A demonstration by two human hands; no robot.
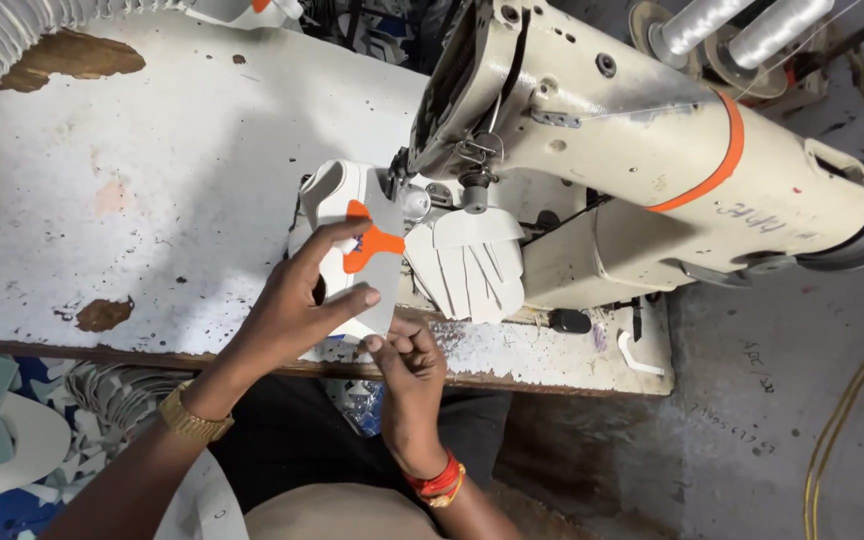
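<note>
Your left hand (pixel 297 300) lies flat on the white and orange cut piece (pixel 364 255), fingers spread across its face, with the index finger running along the orange patch and the thumb curled round the near edge. Your right hand (pixel 407 365) sits just below it, closed in a pinch on the piece's near corner, so both hands clamp the same panel and touch each other at that corner

The piece stands right in front of you on the white worktable (pixel 152 200), and its long axis runs away from you, from the pinched corner up to the needle area (pixel 407 190) under the head of the cream sewing machine (pixel 632 150). The far end already lies beneath the machine head; whether it touches the foot you cannot tell from here

Your left hand is the nearer one to the needle, the right is well behind it. Just right of the piece, a fan of plain white cut pieces (pixel 467 265) hangs off the machine bed, touching the panel's right edge
</note>
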